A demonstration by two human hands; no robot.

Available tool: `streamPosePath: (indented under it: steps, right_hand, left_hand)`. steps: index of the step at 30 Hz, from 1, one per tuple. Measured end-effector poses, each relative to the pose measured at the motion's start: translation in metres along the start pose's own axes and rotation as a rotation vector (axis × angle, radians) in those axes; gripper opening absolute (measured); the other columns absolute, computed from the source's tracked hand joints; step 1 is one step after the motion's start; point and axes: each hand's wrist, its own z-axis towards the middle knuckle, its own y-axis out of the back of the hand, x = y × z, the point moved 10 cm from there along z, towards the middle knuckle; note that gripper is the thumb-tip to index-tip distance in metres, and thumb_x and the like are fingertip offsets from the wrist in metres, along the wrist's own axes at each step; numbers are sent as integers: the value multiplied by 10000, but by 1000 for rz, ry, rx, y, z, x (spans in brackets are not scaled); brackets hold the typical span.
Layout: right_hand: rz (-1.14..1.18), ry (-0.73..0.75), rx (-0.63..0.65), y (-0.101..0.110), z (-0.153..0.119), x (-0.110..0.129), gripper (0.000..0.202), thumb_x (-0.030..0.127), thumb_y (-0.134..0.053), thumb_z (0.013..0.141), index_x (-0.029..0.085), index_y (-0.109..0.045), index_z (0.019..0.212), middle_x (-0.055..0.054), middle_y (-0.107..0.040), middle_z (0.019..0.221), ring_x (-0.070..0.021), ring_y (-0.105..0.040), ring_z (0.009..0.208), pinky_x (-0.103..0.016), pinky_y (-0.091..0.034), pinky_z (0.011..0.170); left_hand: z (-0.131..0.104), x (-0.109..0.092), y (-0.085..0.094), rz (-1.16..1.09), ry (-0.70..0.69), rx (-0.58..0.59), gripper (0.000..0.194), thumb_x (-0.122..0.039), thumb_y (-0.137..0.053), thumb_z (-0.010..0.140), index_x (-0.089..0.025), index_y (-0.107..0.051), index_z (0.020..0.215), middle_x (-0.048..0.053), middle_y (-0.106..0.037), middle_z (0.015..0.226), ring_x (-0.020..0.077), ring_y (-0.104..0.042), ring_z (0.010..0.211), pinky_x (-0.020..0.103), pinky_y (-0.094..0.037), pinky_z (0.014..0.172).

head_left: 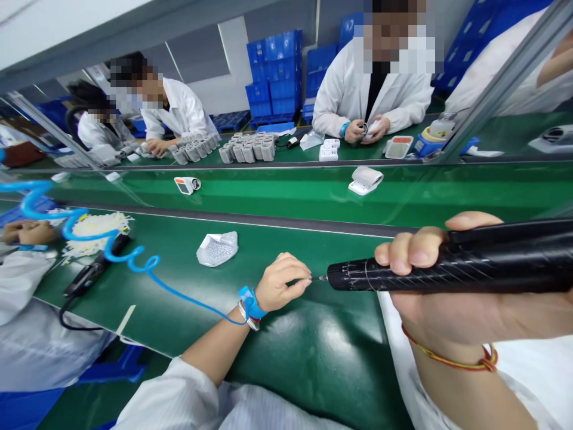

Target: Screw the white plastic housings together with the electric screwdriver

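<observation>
My right hand [441, 310] is wrapped round a black electric screwdriver [501, 257], which lies level and points to the left. Its thin metal bit [320, 278] reaches the fingertips of my left hand [282, 280]. Thumb and fingers of that hand are pinched together at the bit's tip; whatever is between them is too small to make out. A blue wrist strap [253, 303] with a coiled blue cord [179, 297] is on my left wrist. Beyond that hand, an open white packet [218, 248] of tiny metallic pieces, apparently screws, lies on the green tabletop [179, 334].
Two white cuffed devices, one left [187, 185] and one right [366, 180], sit on the green belt [268, 194]. A co-worker's hands [29, 232] are at far left, near a pile of small white parts [96, 230] and another black screwdriver [92, 272]. Several co-workers sit opposite.
</observation>
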Motion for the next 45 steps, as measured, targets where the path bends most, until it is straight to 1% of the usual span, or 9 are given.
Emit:
streamPosePath:
  steps: [11,20,26,30,35,39,41,43,45]
  right_hand:
    - [10,-1,-18,2,1,-4,582,806,-488,603,264,-625,766,-13,-470,508,-178,-462,455,-342,-406,474]
    - [42,13,12,-4,-1,-5,579,788,-506,617,248,-627,788,-26,-504,519,-186,-484,460,-341,-418,465]
    - [61,-24,107,-4,-3,-4,531,744,-513,661,262,-636,848,-28,-523,556,-197,-507,497,-368,-444,524]
    - [57,-40,165,-4,-5,-3,482,678,-621,629,277,-628,897,-18,-532,569,-203,-512,509,-377,-453,546]
    - [77,13,147,-7,-4,2,566,774,-523,622,264,-637,842,-22,-532,546,-193,-491,459,-362,-432,482]
    - [55,29,138,-8,-4,5,591,799,-502,611,269,-636,837,-21,-534,535,-192,-494,454,-362,-433,477]
    - [48,56,135,-7,-3,9,593,800,-499,612,266,-638,827,-21,-530,528,-188,-487,447,-354,-426,466]
    - [48,65,121,-3,-1,13,582,793,-500,622,262,-640,813,-24,-530,529,-184,-482,445,-347,-419,463]
    - [59,68,92,3,2,16,574,787,-502,627,259,-641,805,-26,-531,529,-182,-479,445,-344,-413,463]
  left_hand:
    - [-2,1,0,-7,-2,-4,56,-191,-569,813,-176,-618,792,42,-673,775,134,-603,743,301,-457,723]
    - [-2,-4,-2,232,-34,66,102,-196,-553,832,-185,-638,886,38,-688,840,144,-584,787,320,-408,759]
    - [0,5,-2,-17,98,63,154,-219,-500,870,-172,-647,862,50,-687,789,151,-591,765,328,-443,755]
    - [3,8,-2,-196,151,31,150,-262,-549,852,-166,-655,808,56,-681,743,148,-596,717,317,-473,700]
    - [2,-3,4,9,69,-26,90,-233,-595,822,-187,-666,792,42,-684,767,149,-591,735,330,-453,717]
    - [4,-9,-2,146,44,21,94,-220,-573,831,-199,-635,899,41,-670,846,165,-579,821,362,-435,803]
    - [8,-8,4,206,109,-11,324,-358,-635,782,-195,-574,1055,92,-616,1027,223,-543,987,414,-414,887]
    - [8,-11,25,187,198,-143,636,-562,-638,703,-202,-455,1195,141,-500,1176,284,-467,1122,460,-403,930]
    - [2,-22,48,46,252,-237,700,-680,-533,706,-263,-357,1240,126,-458,1174,272,-481,1108,449,-445,898]
